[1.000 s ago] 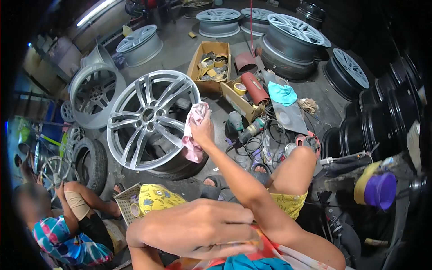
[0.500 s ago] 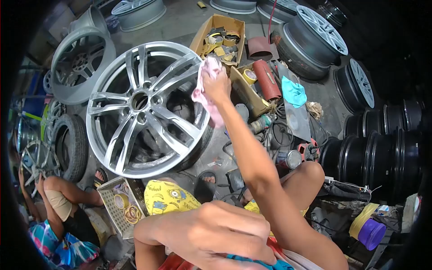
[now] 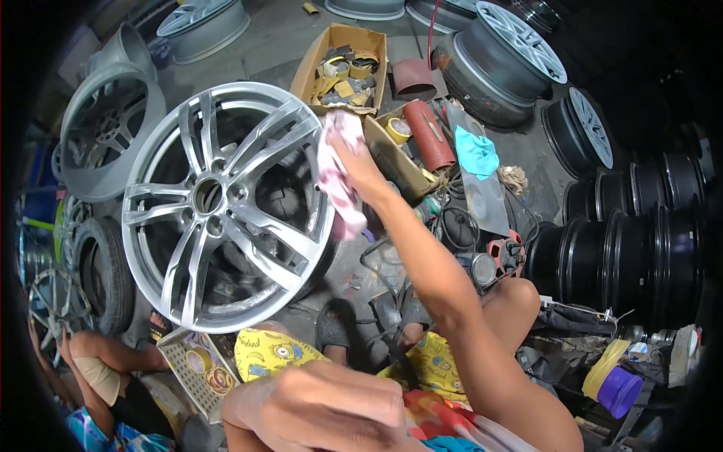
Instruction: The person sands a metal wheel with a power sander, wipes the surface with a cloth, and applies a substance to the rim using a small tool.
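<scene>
A silver multi-spoke alloy wheel (image 3: 194, 239) lies face up on what looks like a dark tyre in front of me. My right hand (image 3: 355, 167) is closed on a pink and white cloth (image 3: 337, 215), pressed to the right side of the wheel's rim. Close to the camera, my left hand (image 3: 324, 407) hovers over my lap with its fingers curled; whatever it may hold is hidden.
Beyond the wheel stands a cardboard box (image 3: 301, 79) of sanding scraps and tape. A red sandpaper roll (image 3: 429, 135), a teal cloth (image 3: 475, 153) and cables lie right. Black rims (image 3: 633, 252) line the right. A basket (image 3: 181, 369) and another person's leg (image 3: 113, 354) are left.
The view has shifted, so the wheel sits lower and further left. My right hand has moved slightly toward me along the rim with the cloth. My left hand stays curled.
</scene>
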`<action>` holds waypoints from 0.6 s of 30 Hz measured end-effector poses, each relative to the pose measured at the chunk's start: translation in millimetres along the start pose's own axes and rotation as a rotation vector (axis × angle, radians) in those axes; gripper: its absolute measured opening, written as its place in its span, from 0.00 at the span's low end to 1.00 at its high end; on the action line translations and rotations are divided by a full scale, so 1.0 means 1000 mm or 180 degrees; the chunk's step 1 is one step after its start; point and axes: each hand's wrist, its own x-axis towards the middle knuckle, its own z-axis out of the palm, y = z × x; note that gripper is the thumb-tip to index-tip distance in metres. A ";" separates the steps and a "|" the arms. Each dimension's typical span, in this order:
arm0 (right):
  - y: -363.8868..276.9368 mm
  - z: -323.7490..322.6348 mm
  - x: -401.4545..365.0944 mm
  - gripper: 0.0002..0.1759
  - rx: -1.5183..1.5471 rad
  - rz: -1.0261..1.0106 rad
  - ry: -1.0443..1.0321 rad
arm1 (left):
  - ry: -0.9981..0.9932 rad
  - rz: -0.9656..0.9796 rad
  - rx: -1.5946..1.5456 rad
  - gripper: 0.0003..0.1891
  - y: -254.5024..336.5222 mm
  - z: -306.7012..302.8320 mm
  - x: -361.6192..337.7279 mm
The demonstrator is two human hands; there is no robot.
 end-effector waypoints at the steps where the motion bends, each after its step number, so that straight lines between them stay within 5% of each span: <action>1: 0.015 -0.019 -0.009 0.45 0.0143 0.0352 -0.0215 | -0.0028 -0.0245 0.0002 0.11 0.008 -0.004 0.008; 2: 0.035 -0.054 -0.003 0.60 -0.0004 0.1017 -0.0871 | -0.0040 -0.0490 0.0016 0.12 0.011 -0.008 0.013; 4: -0.009 -0.100 0.000 0.47 -0.1996 0.1338 -0.2070 | -0.0252 -0.0436 0.0226 0.14 0.008 -0.015 0.013; 7: 0.046 -0.173 0.061 0.25 -0.1823 0.0212 -0.0131 | -0.0227 -0.1223 0.1311 0.12 0.004 -0.004 0.008; 9: 0.095 -0.231 0.130 0.18 -0.2651 -0.0193 0.1039 | -0.0328 -0.1526 0.2037 0.14 -0.001 -0.001 0.013; 11: 0.090 -0.250 0.158 0.17 -0.3166 -0.0453 0.1350 | -0.0484 -0.1960 0.3064 0.18 -0.012 0.004 0.014; 18: 0.131 -0.282 0.211 0.26 -0.4598 0.0195 0.1597 | -0.0478 -0.2802 0.3163 0.18 -0.038 -0.010 0.010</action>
